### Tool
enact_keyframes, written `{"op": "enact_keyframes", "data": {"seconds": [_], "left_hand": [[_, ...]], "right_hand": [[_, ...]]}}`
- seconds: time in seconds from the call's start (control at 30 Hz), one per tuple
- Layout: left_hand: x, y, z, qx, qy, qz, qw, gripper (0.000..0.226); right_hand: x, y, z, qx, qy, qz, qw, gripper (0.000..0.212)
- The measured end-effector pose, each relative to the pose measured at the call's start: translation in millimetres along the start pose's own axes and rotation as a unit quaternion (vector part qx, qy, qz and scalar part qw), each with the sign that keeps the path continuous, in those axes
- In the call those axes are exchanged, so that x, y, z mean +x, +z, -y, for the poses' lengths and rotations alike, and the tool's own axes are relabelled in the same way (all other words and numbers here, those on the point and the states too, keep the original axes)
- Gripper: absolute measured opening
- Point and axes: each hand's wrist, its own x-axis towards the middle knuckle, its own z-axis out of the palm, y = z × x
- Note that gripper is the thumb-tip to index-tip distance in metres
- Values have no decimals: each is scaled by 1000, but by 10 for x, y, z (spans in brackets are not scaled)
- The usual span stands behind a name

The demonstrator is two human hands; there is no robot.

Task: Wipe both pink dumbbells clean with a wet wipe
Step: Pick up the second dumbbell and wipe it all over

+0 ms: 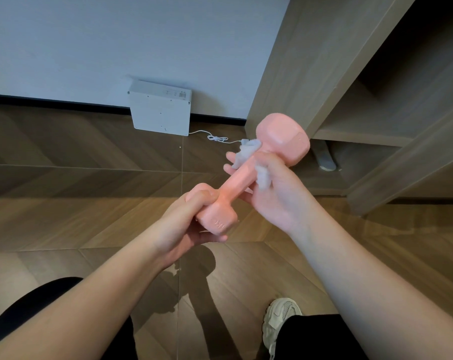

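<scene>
At the centre of the frame, one pink dumbbell hangs in the air above the wooden floor, slanting from lower left to upper right. The left hand has its grip closed around the near head, and the right hand has its grip closed around the handle with the wipe bunched inside, tufts showing on both sides. The far head stands free near the cabinet at the upper right. I judge the main risk to be a slip: a wet handle and a one-ended hold could let the weight tip and drop toward the shoe at the lower right. The wadded wipe may also skip patches. The second dumbbell is not in view, the underside of this one is hidden, and the raised marking on the near head is too small to read.
</scene>
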Motion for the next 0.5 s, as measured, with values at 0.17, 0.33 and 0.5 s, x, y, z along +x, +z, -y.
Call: {"op": "enact_keyframes", "data": {"seconds": [0.17, 0.33, 0.5], "left_hand": [[51, 77, 111, 114, 28, -90, 989, 31], [26, 128, 215, 144, -7, -143, 979, 46], [43, 79, 234, 95, -33, -150, 984, 24]], "right_hand": [[93, 43, -70, 3, 113, -147, 983, 34], [118, -16, -145, 14, 206, -225, 952, 54], [21, -145, -167, 117, 152, -141, 971, 45]]}}
